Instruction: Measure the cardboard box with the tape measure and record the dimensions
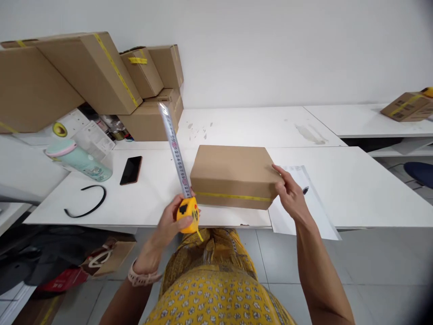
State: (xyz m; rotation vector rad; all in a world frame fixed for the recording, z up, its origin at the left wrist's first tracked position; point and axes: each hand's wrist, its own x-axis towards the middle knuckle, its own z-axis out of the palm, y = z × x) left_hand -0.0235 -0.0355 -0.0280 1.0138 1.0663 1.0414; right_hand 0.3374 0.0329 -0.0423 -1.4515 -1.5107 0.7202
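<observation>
A closed cardboard box point(233, 164) with yellow tape along its front side rests near the front of the white table. My left hand point(176, 216) is wrapped round a yellow tape measure point(189, 214) at the box's near left corner. Its metal blade point(176, 151) sticks out past the box's left side, up and away from me. My right hand point(289, 192) touches the box's right end with thumb and forefinger; its other fingers are curled, and a dark pen tip shows beside them. Under that hand lies a white sheet of paper point(313, 212).
Several taped cardboard boxes point(91, 72) are stacked at the back left. A green bottle point(81, 158), a phone point(131, 170) and a black headband point(103, 198) lie on the table's left. Another box point(407, 106) sits far right, above a blue stool point(419, 174).
</observation>
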